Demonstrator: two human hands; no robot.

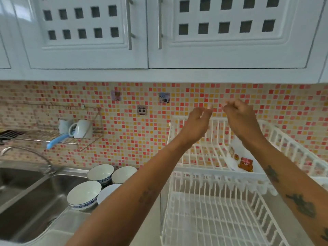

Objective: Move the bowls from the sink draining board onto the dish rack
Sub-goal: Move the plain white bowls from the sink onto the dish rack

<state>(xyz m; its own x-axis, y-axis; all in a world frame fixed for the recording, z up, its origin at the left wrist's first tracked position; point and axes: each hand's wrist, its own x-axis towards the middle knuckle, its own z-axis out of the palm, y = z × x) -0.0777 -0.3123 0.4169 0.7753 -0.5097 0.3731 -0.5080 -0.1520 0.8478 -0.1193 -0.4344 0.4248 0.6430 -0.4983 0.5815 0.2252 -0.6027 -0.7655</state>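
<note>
Nearest: white wire two-tier dish rack (221,219), lower tier w/ nothing on it, standing right of the steel sink draining board (71,222). Both bare forearms cross above the rack, tattoos on each. Four white ceramic bowls w/ blue patterned rims (84,195) sit upright in a tight cluster on the draining board, just beside the rack's left edge; the near-right one is partly hidden by the left forearm. Steel sink basin (23,189) to the left, curved metal tap (26,153) over it. Upper rack tier holds a white plate w/ brown bear print (239,160), tilted on edge. Further up, left hand (197,125) and right hand (239,118) are raised in front of the pink-orange mosaic tile wall (124,130), fingertips nearly meeting, fingers loosely curled; blurred, can't tell if pinching anything. White mug (81,128) on wall wire shelf (53,135). White cabinets (88,55) at top.
</note>
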